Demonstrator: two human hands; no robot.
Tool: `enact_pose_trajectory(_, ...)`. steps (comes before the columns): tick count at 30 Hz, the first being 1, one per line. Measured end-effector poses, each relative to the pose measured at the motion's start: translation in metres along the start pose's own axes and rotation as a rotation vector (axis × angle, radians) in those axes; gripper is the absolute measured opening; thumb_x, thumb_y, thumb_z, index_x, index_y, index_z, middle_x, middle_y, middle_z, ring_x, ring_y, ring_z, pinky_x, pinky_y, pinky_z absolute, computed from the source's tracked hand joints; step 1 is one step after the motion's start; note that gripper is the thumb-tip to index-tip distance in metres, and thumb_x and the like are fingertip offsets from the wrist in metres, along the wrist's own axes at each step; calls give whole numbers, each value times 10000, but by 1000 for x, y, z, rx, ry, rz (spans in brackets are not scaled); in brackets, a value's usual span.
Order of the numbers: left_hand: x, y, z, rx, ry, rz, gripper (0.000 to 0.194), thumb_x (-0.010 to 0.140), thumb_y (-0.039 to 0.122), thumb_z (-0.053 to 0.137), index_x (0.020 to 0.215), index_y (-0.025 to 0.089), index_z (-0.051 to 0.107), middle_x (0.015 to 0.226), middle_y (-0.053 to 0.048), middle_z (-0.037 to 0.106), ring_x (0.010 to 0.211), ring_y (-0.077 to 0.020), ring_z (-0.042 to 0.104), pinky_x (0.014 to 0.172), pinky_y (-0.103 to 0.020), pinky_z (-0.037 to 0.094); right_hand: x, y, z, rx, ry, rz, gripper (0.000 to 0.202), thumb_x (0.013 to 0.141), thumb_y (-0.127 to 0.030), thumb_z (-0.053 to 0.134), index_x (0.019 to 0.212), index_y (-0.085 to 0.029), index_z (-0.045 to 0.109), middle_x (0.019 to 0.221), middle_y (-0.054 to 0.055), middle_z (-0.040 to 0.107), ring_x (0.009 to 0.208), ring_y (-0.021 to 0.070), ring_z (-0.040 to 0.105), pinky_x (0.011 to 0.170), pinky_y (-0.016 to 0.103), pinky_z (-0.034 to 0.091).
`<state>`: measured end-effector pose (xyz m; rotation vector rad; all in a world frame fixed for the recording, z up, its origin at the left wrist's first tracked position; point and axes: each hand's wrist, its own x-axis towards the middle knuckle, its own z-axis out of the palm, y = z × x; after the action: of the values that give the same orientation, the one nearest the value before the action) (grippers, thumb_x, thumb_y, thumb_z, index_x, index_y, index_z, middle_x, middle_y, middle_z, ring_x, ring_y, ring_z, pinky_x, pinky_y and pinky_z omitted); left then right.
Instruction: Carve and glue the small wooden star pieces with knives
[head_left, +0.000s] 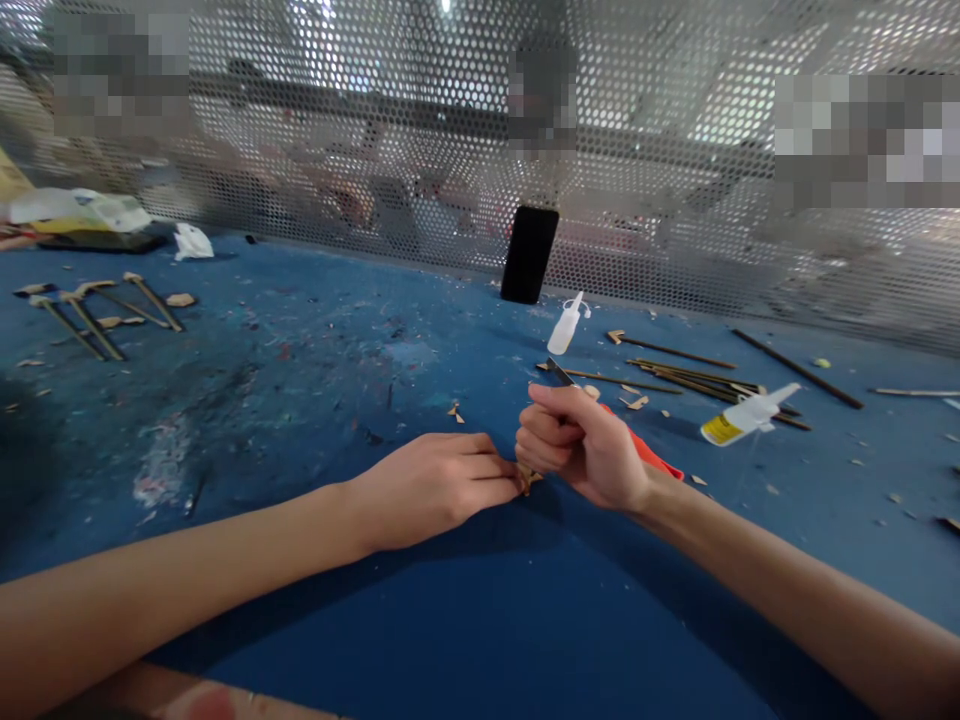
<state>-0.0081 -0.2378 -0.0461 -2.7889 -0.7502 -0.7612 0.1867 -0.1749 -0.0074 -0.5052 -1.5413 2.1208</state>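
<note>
Near the middle of the blue table (337, 350), my left hand (442, 485) lies palm down, its fingertips pressed on a small light-brown piece (529, 478). My right hand (577, 445) is closed around a red-handled cutter (654, 457); its dark blade (559, 372) sticks up above the thumb. The two hands nearly meet at the small piece. My right hand's lower edge hides part of that piece. Behind my right hand stands a small white bottle (564, 328) with a pointed nozzle.
Thin brown sticks (697, 380) and a yellow-labelled bottle (739, 418) lie to the right. A black phone (529, 255) leans on the perforated metal screen (375, 200). Sticks with light-brown tips (94, 325) and crumpled white plastic (193, 242) are at the left. Scraps lie around.
</note>
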Motion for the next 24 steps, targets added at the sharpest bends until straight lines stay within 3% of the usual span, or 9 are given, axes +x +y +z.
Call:
enact_pose_trajectory(10, -2, 0, 2, 46, -36, -19, 266, 1063, 149, 466, 1097, 162, 729, 1031, -34, 780, 910, -186, 697, 846, -302, 603, 6, 6, -3, -42, -11, 1, 551, 998, -354, 461, 526, -234, 204, 449, -91, 183, 424, 77, 144, 452, 289, 169)
enact_pose_trajectory(14, -2, 0, 2, 6, -30, -25, 276, 1066, 159, 454, 1142, 161, 720, 1130, -55, 769, 1051, -203, 699, 948, -331, 598, 3, 6, 4, -215, -39, -38, 569, 972, -304, 551, 485, -216, 269, 475, -83, 231, 465, 71, 182, 484, 293, 178)
enact_pose_trajectory(17, -3, -1, 2, -4, -8, -24, 282, 1060, 146, 452, 1170, 155, 711, 1159, -51, 766, 1103, -216, 694, 969, -344, 598, 0, 6, 10, -367, -41, -85, 575, 995, -297, 504, 477, -214, 268, 484, -75, 238, 483, 74, 183, 503, 302, 188)
enact_pose_trajectory(24, -2, 4, 1, -2, 16, -32, 262, 1046, 135, 481, 1160, 166, 715, 1172, -35, 768, 1139, -206, 694, 984, -334, 598, -4, 7, 16, -392, 7, -114, 580, 1004, -318, 491, 474, -217, 278, 482, -68, 241, 496, 87, 197, 517, 307, 205)
